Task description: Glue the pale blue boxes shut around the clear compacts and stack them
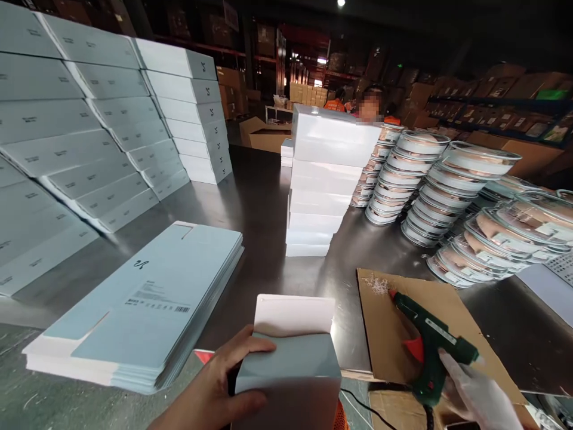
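Note:
My left hand (224, 382) grips the left side of a pale blue-grey box (289, 364), thumb and fingers spread over its edge. At the box's far end a white flap (294, 315) stands up. My right hand (478, 391) wears a white glove and is at the handle of a green hot glue gun (436, 334), with a digit along the back of the grip; its other fingers are mostly hidden. The gun has a red trigger, and its red nozzle points at dried glue strands (376, 284) on a cardboard sheet (389, 352).
A stack of flat blue cartons (147, 298) lies left on the metal table (250, 221). Finished boxes (98, 119) form a wall behind it. Another box stack (331, 185) stands ahead. Round clear-lidded containers (452, 191) are piled right. People in orange (335, 104) are beyond.

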Action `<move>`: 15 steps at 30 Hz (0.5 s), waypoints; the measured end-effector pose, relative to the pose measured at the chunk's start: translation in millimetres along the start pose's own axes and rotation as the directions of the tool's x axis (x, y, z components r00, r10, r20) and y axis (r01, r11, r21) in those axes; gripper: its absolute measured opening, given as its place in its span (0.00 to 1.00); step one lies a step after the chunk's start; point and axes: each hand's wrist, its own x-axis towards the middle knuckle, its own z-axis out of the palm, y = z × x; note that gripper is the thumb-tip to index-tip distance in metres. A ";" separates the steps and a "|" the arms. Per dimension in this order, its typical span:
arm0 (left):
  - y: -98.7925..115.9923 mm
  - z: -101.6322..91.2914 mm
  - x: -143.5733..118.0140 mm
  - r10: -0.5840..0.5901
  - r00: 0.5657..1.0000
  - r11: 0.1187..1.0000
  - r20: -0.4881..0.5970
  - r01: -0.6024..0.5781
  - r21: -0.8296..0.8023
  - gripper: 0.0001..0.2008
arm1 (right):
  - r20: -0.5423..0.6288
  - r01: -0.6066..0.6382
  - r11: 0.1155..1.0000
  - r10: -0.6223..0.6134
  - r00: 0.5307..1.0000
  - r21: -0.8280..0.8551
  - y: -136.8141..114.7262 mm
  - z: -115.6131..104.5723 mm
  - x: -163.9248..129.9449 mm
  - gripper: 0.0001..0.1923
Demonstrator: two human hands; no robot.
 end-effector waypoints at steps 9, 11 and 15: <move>-19.4 22.0 -3.2 -0.049 0.995 0.996 -0.085 0.043 -0.078 0.22 | 0.650 0.256 0.931 -0.365 0.667 0.261 1.4 138.5 -75.3 0.62; -24.2 30.6 -4.7 0.007 0.984 0.971 -0.181 -0.050 -0.232 0.20 | 0.699 0.331 0.909 -0.409 0.586 0.255 6.8 155.3 -79.8 0.56; -23.2 36.8 -5.3 0.099 0.948 0.906 -0.302 -0.212 -0.366 0.22 | 0.669 0.644 0.735 -0.590 0.452 0.212 7.5 153.4 -80.8 0.42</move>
